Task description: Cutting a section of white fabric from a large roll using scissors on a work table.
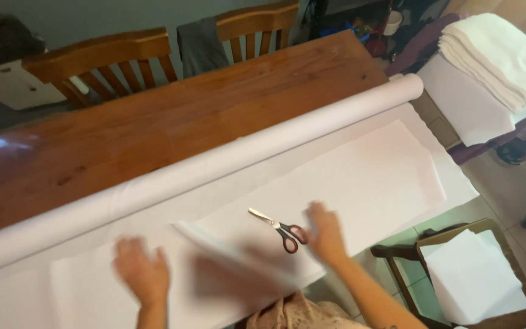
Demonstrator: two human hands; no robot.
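A long roll of white fabric lies across a wooden table, with a length unrolled toward me. On it rests a cut white sheet whose left edge is folded up. My left hand is blurred, fingers spread, flat on the white sheet at the lower left. My right hand is open too, resting on the sheet just right of a pair of scissors with dark red handles. Neither hand holds anything.
Two wooden chairs stand behind the table. A stack of folded white sheets lies at the top right. Another chair at the lower right carries a white pile. The floor is tiled.
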